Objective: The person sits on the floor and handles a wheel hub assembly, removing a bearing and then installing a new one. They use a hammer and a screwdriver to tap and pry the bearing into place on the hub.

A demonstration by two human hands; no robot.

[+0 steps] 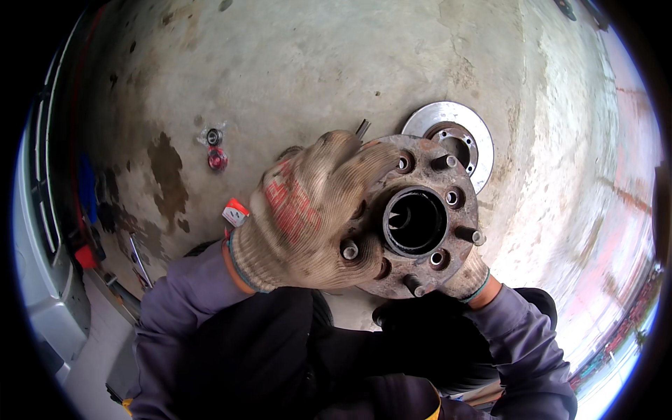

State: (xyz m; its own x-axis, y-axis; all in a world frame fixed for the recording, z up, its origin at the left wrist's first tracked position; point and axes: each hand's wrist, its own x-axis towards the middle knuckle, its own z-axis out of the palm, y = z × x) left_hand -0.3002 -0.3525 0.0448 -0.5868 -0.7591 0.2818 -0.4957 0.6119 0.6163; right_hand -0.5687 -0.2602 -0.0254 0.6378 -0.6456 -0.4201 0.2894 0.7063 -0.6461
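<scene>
The wheel hub (pixel 455 215) is located in front of the knees (pixel 434 332), between the two gloved hands, with its flange face and bore toward the camera. The left hand (pixel 301 210) lies across the left side of the flange; its thumb and fingers stand apart, and a short metal rod (pixel 362 129) projects at the upper fingers. The right hand (pixel 467 278) is at the lower right rim. Whether the left fingers are clamped on the rod, or the hidden right fingers on the hub, cannot be told from this view. Judged by condition, separation is complete: the hub is detached from any vehicle, and the brake disc (pixel 455 115) lies apart from it on the floor. At least four studs are present in the flange. Fitting appears not yet done: the bore is open at its face, and a dark ring-shaped part (pixel 214 136) and a red part (pixel 217 159) lie together on the floor at left. Edges to observe: the disc lies just beyond the upper right rim, the knees bound the near side, and a small red-and-white box (pixel 236 212) lies beside the left wrist. Open room for moving extends forward over the concrete floor (pixel 315 63); the vehicle body (pixel 59 315) bounds the far left.
</scene>
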